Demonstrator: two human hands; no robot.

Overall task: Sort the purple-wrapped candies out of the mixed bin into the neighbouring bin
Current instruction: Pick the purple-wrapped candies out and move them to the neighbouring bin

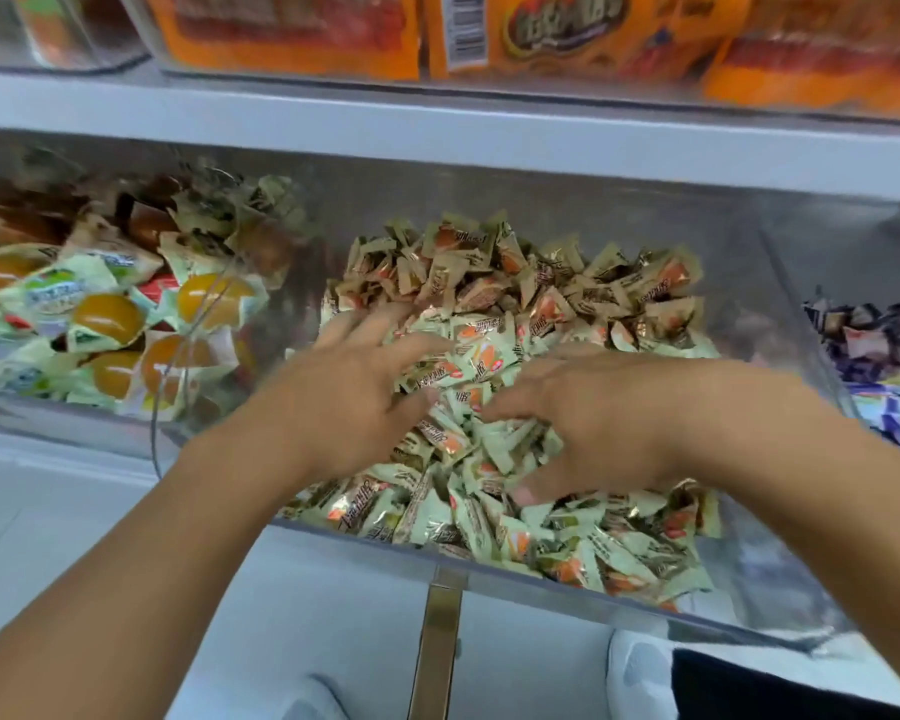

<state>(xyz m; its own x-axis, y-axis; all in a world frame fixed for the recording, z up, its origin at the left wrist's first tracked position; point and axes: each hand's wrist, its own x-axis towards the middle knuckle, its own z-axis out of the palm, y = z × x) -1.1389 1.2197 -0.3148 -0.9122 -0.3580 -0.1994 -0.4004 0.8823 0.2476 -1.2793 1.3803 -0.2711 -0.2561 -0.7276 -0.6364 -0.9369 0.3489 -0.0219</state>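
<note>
1. Purple-wrapped candies (884, 350) lie in the neighbouring bin (822, 283) to the right of the mixed bin (489, 556), well apart from both hands; none shows near the fingers.
2. The left hand (344, 402) lies palm down on the heap in the mixed bin, left of its middle. Its fingers (365, 324) are spread and straight, the tips pressing among the wrappers, gripping nothing that can be seen.
3. The right hand (593, 418) lies palm down on the same heap, just right of the left hand. Its fingers are splayed and slightly bent, tips sunk into the candies; whether anything is pinched beneath them cannot be told.
4. The mixed bin is clear plastic and holds a deep pile of pale green candies (515, 543) with orange marks; those toward its back look tan.
5. Left of the mixed bin, another clear bin (74, 413) holds larger packets (110, 319) with orange centres.
6. Above the mixed bin, a grey shelf (437, 127) carries orange packages (562, 33).
</note>
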